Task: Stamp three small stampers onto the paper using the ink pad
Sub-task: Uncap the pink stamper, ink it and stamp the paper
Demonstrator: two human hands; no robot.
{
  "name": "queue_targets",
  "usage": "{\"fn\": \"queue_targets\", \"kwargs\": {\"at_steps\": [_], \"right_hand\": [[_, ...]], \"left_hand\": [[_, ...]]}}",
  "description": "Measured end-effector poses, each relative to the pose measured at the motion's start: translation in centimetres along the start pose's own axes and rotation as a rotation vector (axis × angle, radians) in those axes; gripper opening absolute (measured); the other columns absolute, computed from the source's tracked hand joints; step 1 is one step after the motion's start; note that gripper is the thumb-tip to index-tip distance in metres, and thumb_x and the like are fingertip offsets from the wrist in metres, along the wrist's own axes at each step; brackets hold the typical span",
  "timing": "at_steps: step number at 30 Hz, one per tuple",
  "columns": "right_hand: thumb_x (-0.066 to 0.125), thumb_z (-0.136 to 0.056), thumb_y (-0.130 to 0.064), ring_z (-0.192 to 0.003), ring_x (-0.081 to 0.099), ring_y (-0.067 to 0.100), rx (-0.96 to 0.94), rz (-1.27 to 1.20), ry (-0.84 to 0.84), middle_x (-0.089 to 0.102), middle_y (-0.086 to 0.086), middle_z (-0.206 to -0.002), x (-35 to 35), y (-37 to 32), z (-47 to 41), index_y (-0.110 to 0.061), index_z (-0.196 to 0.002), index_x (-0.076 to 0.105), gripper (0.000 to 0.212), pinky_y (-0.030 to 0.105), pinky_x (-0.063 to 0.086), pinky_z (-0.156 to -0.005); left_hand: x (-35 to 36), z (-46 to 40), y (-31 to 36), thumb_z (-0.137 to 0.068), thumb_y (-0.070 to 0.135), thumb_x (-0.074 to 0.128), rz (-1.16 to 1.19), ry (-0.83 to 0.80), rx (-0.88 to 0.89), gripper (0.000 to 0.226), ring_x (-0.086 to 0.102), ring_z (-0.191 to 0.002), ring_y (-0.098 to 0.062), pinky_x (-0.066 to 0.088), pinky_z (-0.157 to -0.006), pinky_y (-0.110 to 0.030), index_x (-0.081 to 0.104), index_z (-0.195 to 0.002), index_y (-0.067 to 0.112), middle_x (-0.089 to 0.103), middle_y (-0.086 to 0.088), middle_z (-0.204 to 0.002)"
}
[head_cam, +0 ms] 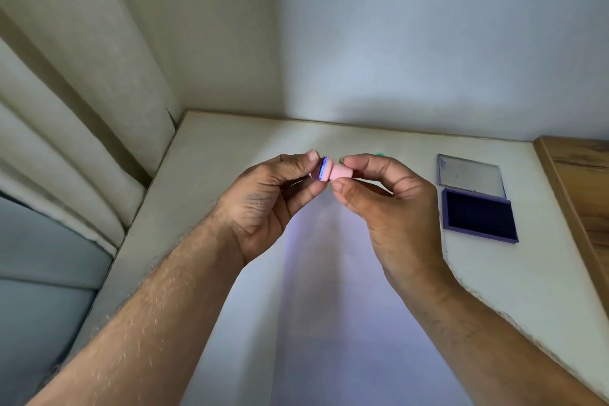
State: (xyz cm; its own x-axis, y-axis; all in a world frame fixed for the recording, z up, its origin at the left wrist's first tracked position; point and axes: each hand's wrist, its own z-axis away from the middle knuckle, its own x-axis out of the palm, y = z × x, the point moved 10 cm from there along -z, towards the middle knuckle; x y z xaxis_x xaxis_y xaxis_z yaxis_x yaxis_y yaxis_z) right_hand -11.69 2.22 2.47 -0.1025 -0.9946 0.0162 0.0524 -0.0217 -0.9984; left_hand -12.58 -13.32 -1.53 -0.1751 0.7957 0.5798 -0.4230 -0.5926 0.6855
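Observation:
A small pink stamper (337, 173) is held in the air above the table between both hands. My right hand (392, 204) pinches its pink body. My left hand (263, 204) grips its other end, a clear purple cap (319, 171) with a blue ring beside it. The white paper (329, 290) lies on the table below my hands, bright and washed out. The ink pad (479, 216) lies open at the right, dark blue in a purple case, its clear lid (471, 175) folded back. A small green thing (380, 153) peeks out behind my right hand.
The white table (214, 155) meets a pale wall at the back. A curtain (82, 92) hangs along its left edge. A wooden panel (583, 181) borders the table on the right.

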Motion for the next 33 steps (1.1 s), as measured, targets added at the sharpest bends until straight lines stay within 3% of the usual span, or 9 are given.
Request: {"fn": "queue_targets", "kwargs": {"at_steps": [4,8,13,18,23,27,30,33], "right_hand": [[0.079,-0.071,-0.027,-0.083,0.074,0.011,-0.023,0.04,0.025,0.076,-0.01,-0.086,-0.2,-0.1,0.1,-0.027,-0.086,0.075,0.016,0.045,0.058,-0.085],[0.08,-0.075,-0.017,-0.082,0.074,0.009,-0.061,0.068,0.04,0.076,-0.012,-0.084,-0.4,-0.3,0.0,-0.026,-0.087,0.075,0.015,0.035,0.059,-0.08],[0.077,-0.08,-0.009,-0.084,0.072,-0.002,-0.277,0.201,0.002,0.077,-0.014,-0.083,-0.1,-2.5,0.4,-0.022,-0.089,0.072,0.016,0.013,0.053,-0.075],[0.08,-0.077,-0.004,-0.086,0.071,-0.005,-0.428,0.304,0.009,0.075,-0.014,-0.093,-0.3,-3.9,0.9,-0.018,-0.098,0.076,0.025,0.014,0.054,-0.08],[0.081,-0.076,-0.009,-0.087,0.075,0.012,-0.172,0.106,-0.036,0.078,-0.003,-0.092,-1.0,-1.4,-0.5,-0.017,-0.098,0.077,0.024,0.032,0.06,-0.078],[0.08,-0.073,-0.008,-0.076,0.076,0.026,0.131,-0.175,-0.154,0.078,0.013,-0.086,-0.4,0.8,-1.4,-0.008,-0.092,0.077,0.019,0.029,0.06,-0.066],[0.08,-0.065,-0.024,-0.077,0.076,0.025,0.256,-0.241,-0.194,0.078,0.013,-0.085,-0.2,1.8,-1.3,-0.008,-0.086,0.079,0.026,0.028,0.059,-0.065],[0.077,-0.065,-0.026,-0.079,0.076,0.02,0.376,-0.351,-0.224,0.078,0.011,-0.09,0.3,2.8,-1.1,-0.006,-0.084,0.08,0.027,0.025,0.059,-0.065]], "left_hand": [[0.3,0.0,-0.3,-0.073,0.011,0.075,-0.027,-0.041,-0.016,0.026,0.073,-0.091,-0.019,0.058,-0.078,-0.027,0.07,-0.096,-0.001,0.075,-0.011,-0.093],[0.2,-0.1,-0.4,-0.068,0.009,0.076,-0.02,-0.041,-0.004,0.032,0.073,-0.093,-0.025,0.059,-0.083,-0.039,0.072,-0.1,0.008,0.076,-0.011,-0.097],[0.1,-0.1,0.0,-0.064,0.01,0.078,-0.08,-0.063,0.033,0.03,0.075,-0.084,-0.021,0.06,-0.076,-0.031,0.077,-0.094,0.012,0.077,-0.009,-0.096],[0.3,-0.1,0.5,-0.064,0.011,0.08,-0.132,-0.099,0.092,0.028,0.074,-0.092,-0.021,0.058,-0.078,-0.028,0.08,-0.092,0.014,0.077,-0.009,-0.097],[0.5,-0.1,0.9,-0.063,0.009,0.081,-0.197,-0.118,0.132,0.033,0.074,-0.094,-0.02,0.058,-0.077,-0.026,0.08,-0.095,0.015,0.078,-0.008,-0.096],[1.0,0.0,1.4,-0.059,0.01,0.084,-0.277,-0.115,0.197,0.037,0.074,-0.092,-0.016,0.058,-0.081,-0.03,0.08,-0.095,0.018,0.078,-0.005,-0.095],[1.5,0.0,2.0,-0.056,0.016,0.087,-0.356,-0.099,0.257,0.043,0.074,-0.094,-0.017,0.057,-0.085,-0.03,0.079,-0.098,0.02,0.078,-0.005,-0.099],[2.4,0.1,2.6,-0.061,0.01,0.086,-0.419,-0.119,0.325,0.041,0.073,-0.098,-0.019,0.056,-0.084,-0.027,0.078,-0.1,0.02,0.078,-0.007,-0.099]]}}
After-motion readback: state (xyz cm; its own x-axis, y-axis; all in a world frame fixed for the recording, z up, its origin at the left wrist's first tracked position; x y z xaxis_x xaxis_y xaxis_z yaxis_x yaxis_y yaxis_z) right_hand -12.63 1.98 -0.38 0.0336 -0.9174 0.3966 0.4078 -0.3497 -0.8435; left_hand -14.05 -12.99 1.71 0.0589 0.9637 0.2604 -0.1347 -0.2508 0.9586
